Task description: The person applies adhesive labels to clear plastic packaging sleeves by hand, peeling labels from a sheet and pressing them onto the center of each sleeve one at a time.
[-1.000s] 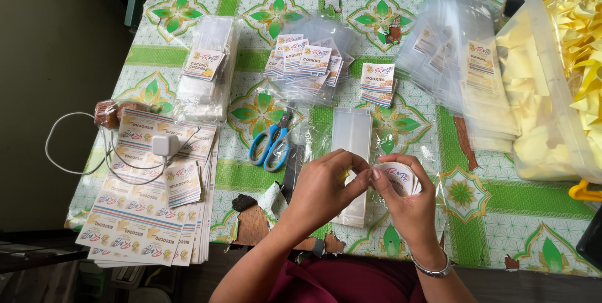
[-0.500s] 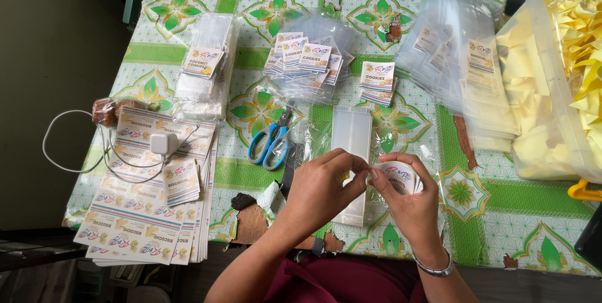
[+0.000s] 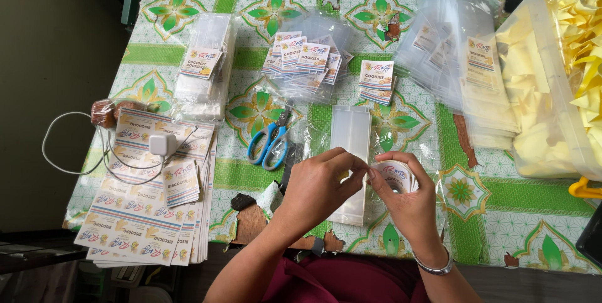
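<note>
My right hand (image 3: 411, 206) holds a white roll of tape (image 3: 394, 176) just above the table's near edge. My left hand (image 3: 320, 184) meets it from the left, thumb and forefinger pinched at the roll's edge on the tape end. Under both hands lies a clear, empty plastic bag (image 3: 350, 146), long side pointing away from me. Blue-handled scissors (image 3: 268, 144) rest shut on the cloth to the left of my left hand.
Printed label sheets (image 3: 141, 215) with a white charger and cable (image 3: 163, 145) lie at the left. Cut labels (image 3: 304, 58), stacks of clear bags (image 3: 204, 68) (image 3: 461, 58) and a clear bin of yellow paper (image 3: 558, 71) crowd the green patterned tablecloth (image 3: 514, 215).
My hands have stayed pinched together at the tape roll, shifting only slightly. Nothing else on the table has moved.
</note>
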